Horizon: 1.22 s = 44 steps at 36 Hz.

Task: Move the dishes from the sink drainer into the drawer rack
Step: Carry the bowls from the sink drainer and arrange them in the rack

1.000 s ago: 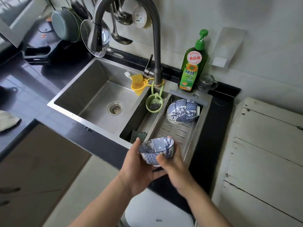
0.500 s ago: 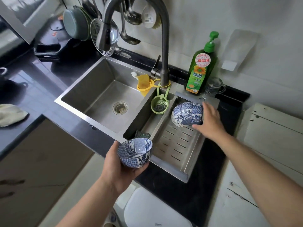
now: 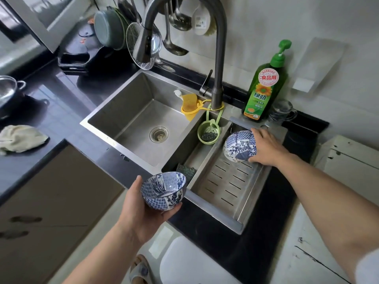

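While the left hand (image 3: 141,210) cups one bowl (image 3: 163,190) out front, the right hand (image 3: 266,147) grips the tipped bowls (image 3: 240,146) at the drainer's (image 3: 229,191) far end, rims probably facing right.

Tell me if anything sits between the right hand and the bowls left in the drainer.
Nothing visible does. The right hand already grips the tilted bowls at the far end of the sink drainer, fingers on their rim. The left hand holds another bowl clear of the drainer. The drawer rack is out of view.
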Each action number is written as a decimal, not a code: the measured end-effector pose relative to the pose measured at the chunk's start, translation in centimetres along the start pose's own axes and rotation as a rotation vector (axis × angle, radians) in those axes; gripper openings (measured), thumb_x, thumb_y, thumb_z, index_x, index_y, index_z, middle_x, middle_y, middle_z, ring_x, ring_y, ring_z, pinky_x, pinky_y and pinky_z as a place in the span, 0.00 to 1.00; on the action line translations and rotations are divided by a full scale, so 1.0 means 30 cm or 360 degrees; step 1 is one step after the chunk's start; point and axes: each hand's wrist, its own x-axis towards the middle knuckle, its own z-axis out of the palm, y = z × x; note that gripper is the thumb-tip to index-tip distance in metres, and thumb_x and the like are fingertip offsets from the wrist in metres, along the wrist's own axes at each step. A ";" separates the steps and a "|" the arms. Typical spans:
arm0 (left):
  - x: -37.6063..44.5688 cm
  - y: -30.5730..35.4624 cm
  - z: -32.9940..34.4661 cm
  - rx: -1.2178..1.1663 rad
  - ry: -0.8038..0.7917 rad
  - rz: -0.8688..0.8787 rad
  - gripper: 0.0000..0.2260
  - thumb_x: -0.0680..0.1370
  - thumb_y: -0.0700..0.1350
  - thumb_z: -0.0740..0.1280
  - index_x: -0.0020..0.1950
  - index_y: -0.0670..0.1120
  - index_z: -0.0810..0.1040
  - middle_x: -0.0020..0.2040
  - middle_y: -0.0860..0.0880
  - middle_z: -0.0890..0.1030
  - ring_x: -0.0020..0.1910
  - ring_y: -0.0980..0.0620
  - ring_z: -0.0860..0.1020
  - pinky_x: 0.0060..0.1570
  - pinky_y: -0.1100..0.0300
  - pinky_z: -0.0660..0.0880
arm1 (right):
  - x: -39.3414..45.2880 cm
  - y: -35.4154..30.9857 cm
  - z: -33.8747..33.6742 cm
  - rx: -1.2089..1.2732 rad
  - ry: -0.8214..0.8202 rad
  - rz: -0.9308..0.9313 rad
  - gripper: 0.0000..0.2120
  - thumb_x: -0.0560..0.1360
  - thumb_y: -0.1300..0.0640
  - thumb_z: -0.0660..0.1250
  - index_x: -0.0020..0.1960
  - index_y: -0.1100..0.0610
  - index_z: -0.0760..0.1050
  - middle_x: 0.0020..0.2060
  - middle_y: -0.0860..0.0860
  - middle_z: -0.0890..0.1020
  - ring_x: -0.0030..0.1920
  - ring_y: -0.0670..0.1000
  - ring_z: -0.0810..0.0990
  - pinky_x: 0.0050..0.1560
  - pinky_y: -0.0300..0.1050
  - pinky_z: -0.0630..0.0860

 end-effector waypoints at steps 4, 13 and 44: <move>-0.007 -0.004 0.010 0.0032 -0.0004 0.0000 0.29 0.83 0.64 0.52 0.69 0.44 0.76 0.62 0.38 0.83 0.64 0.37 0.80 0.66 0.41 0.73 | 0.005 -0.036 -0.032 -0.0112 -0.0063 0.0050 0.57 0.63 0.44 0.82 0.80 0.54 0.51 0.74 0.62 0.61 0.76 0.64 0.60 0.71 0.62 0.69; -0.009 -0.013 -0.008 0.0076 -0.0106 0.0001 0.30 0.83 0.65 0.51 0.70 0.45 0.76 0.64 0.39 0.82 0.65 0.37 0.79 0.68 0.40 0.72 | -0.056 -0.131 -0.122 -0.0248 -0.0051 0.0339 0.51 0.65 0.51 0.81 0.78 0.54 0.55 0.73 0.63 0.59 0.73 0.65 0.59 0.65 0.57 0.74; -1.072 -0.268 -2.059 -0.1144 0.0885 0.0882 0.20 0.80 0.46 0.59 0.67 0.38 0.78 0.59 0.37 0.82 0.47 0.40 0.83 0.41 0.53 0.82 | -1.346 -2.035 0.468 0.1411 -0.0846 -0.1110 0.54 0.61 0.57 0.86 0.77 0.41 0.59 0.65 0.39 0.77 0.61 0.36 0.79 0.61 0.32 0.72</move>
